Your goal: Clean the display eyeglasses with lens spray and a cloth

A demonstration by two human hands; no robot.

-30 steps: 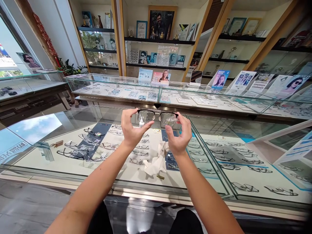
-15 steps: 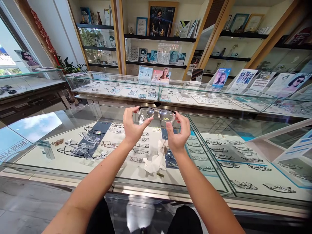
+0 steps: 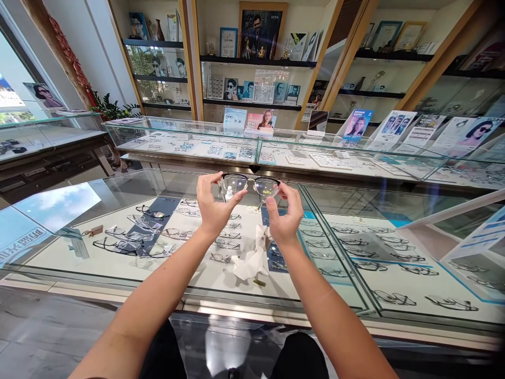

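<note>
Between my two hands a pair of eyeglasses [image 3: 251,179] is held up above the glass counter, its dark upper rims level and its lenses clear. Yellow lettering shows on the right lens. My left hand [image 3: 215,205] grips the left end of the frame, fingers closed at the rim and thumb below. At the right end my right hand [image 3: 286,213] closes on it in the same way. Behind the left lens stands a small white bottle [image 3: 229,193]. Below the hands a crumpled pale cloth [image 3: 252,261] lies on the counter, with a small greenish object [image 3: 259,282] beside it.
Several folded eyeglasses [image 3: 118,246] sit at the left of the glass display counter [image 3: 221,302]. A brown tag-like piece [image 3: 93,230] and a small clear sign [image 3: 73,243] are farther left. A second glass showcase [image 3: 189,150] runs behind, below shelves with framed pictures.
Both hands have shifted slightly left with the eyeglasses, which look turned a little. The bottle shows more clearly through the left lens. The cloth has stayed in place.
</note>
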